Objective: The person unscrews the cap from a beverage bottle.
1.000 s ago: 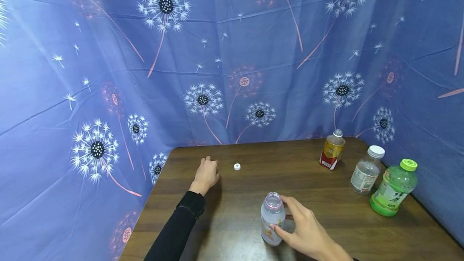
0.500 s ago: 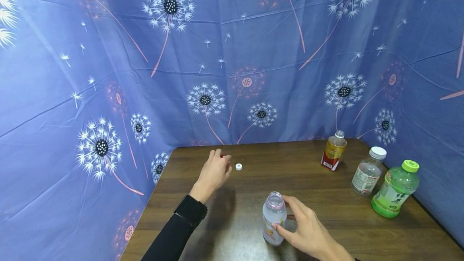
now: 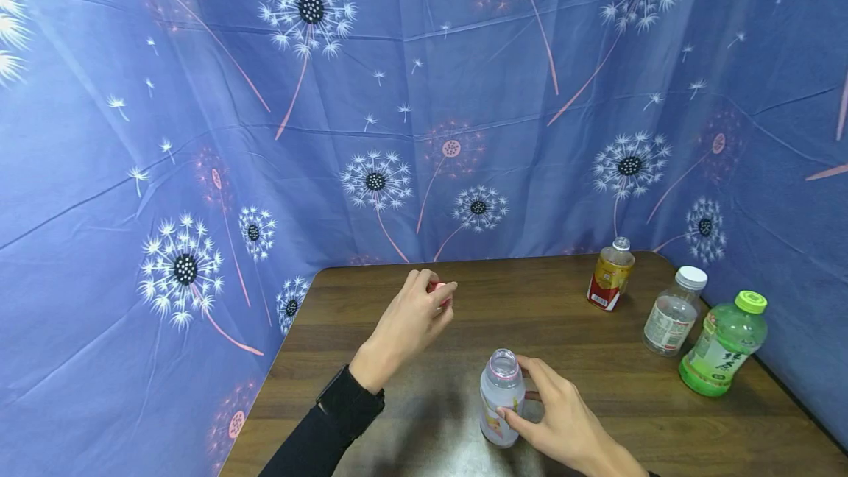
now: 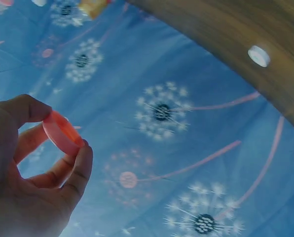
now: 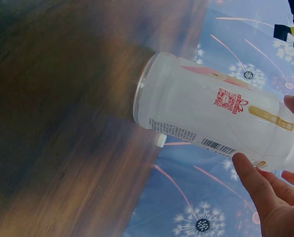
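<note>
My left hand (image 3: 409, 319) pinches a pink bottle cap (image 4: 62, 134) between thumb and fingertips, held above the table; the left wrist view shows its hollow, orange-lit inside. In the head view the cap is mostly behind the fingers. An uncapped, whitish translucent bottle (image 3: 501, 403) with a pink-ringed neck stands upright near the table's front. My right hand (image 3: 563, 418) grips it from the right, thumb on the near side. The right wrist view shows the bottle's printed side with a red QR code and barcodes.
A small white cap (image 4: 259, 56) lies on the wooden table (image 3: 530, 300), hidden behind my left hand in the head view. At right stand a red-and-yellow-labelled uncapped bottle (image 3: 610, 274), a white-capped clear bottle (image 3: 673, 319) and a green bottle (image 3: 722, 348). A blue dandelion-print curtain (image 3: 424, 94) surrounds the table.
My left hand has lifted off the far left of the table and moved right and nearer with the pink cap, now covering the white cap from view. The right hand stays on the bottle.
</note>
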Demonstrator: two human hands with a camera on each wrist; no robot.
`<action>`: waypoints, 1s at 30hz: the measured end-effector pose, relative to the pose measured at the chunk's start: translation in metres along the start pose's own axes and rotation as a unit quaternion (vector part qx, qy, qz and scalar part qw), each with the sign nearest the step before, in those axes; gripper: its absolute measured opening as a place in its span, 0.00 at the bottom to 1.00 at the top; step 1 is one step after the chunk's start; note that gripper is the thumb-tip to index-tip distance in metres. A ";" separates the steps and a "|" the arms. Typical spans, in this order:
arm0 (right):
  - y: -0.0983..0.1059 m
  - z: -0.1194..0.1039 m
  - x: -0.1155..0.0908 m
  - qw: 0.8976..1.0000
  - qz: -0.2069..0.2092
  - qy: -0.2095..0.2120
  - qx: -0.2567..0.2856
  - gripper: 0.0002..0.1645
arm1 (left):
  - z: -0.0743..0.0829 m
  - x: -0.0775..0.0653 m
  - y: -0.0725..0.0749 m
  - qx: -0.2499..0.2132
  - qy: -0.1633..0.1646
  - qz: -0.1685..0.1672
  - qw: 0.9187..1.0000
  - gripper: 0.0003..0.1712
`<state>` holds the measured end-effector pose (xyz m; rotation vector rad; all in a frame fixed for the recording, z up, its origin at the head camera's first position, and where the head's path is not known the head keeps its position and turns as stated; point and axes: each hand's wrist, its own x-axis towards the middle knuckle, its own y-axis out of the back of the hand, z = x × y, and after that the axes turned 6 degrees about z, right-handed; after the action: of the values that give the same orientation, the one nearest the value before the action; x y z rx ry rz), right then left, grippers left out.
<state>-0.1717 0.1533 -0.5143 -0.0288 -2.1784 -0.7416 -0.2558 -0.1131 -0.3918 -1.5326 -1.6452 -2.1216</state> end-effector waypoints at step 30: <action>-0.001 0.002 -0.002 1.000 -0.010 -0.018 0.005 0.51 | 0.062 -0.003 0.014 -0.157 -0.193 -0.072 0.966 0.21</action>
<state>-0.1717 0.1538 -0.5168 -0.0159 -2.2205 -0.7461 -0.2060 -0.0743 -0.3876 -2.0944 -1.6235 -2.3710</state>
